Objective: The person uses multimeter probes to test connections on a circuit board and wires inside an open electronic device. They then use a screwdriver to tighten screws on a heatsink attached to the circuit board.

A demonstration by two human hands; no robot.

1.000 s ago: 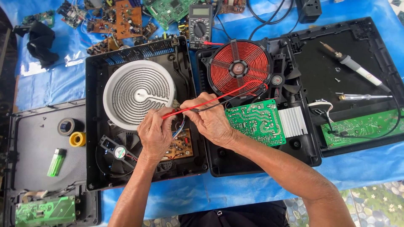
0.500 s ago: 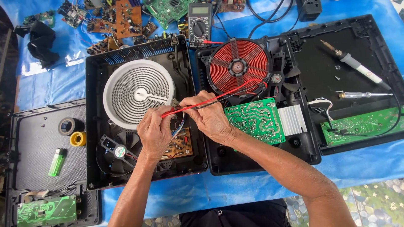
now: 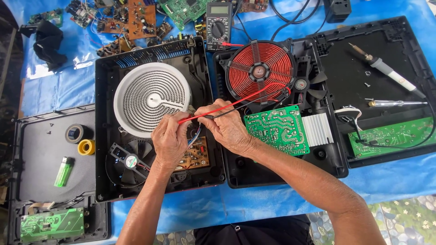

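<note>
red probe (image 3: pixel 190 119) and black probe (image 3: pixel 217 116) pinched over an opened cooktop's brown circuit board (image 3: pixel 196 154).
left hand (image 3: pixel 169 140) holds the red tip, right hand (image 3: pixel 227 129) the black; judged risk: close tips could slip and bridge contacts, or leads snag the red coil (image 3: pixel 259 72).

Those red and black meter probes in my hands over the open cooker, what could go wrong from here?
The red probe and black probe run close together between left hand and right hand; the tips could touch each other. The leads cross the red coil and might snag there. Fingers may brush the brown circuit board.
</note>
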